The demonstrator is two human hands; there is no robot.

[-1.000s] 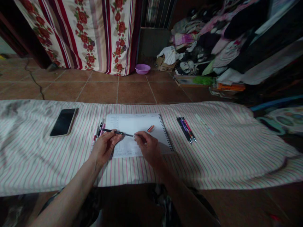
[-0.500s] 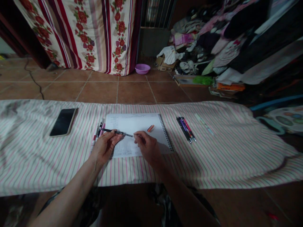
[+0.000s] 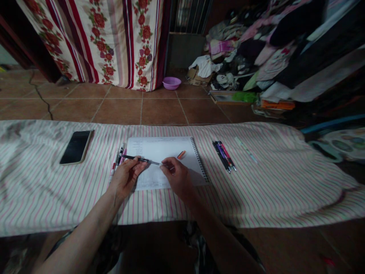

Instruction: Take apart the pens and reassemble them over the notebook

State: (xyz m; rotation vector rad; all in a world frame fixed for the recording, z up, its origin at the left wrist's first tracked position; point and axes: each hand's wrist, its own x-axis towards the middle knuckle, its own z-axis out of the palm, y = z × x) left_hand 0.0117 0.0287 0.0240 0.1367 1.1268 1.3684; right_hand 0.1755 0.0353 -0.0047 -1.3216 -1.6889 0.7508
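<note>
A slim black pen (image 3: 145, 160) is held nearly level above the notebook, its right end tilted slightly down. My left hand (image 3: 129, 173) is closed on the pen's dark left part. At the pen's right end, thumb and fingertips of my right hand (image 3: 175, 173) are pinched together; any small part between them is too small to make out. Beneath both hands lies a spiral notebook (image 3: 159, 146), open to a page with a printed grid. On that page, beyond my right hand, rests a small orange piece (image 3: 181, 154), perhaps a cap or eraser.
Several pens (image 3: 121, 154) lie along the notebook's left edge. To the right are more pens (image 3: 224, 156) and a pale pen (image 3: 245, 149). A phone (image 3: 76, 147) lies at left on the striped cloth (image 3: 256, 194). Beyond are a purple basin (image 3: 171, 83) and piled clothes.
My right hand has shifted very slightly to the left at the pen's tip. My left hand and the pen stay in nearly the same place.
</note>
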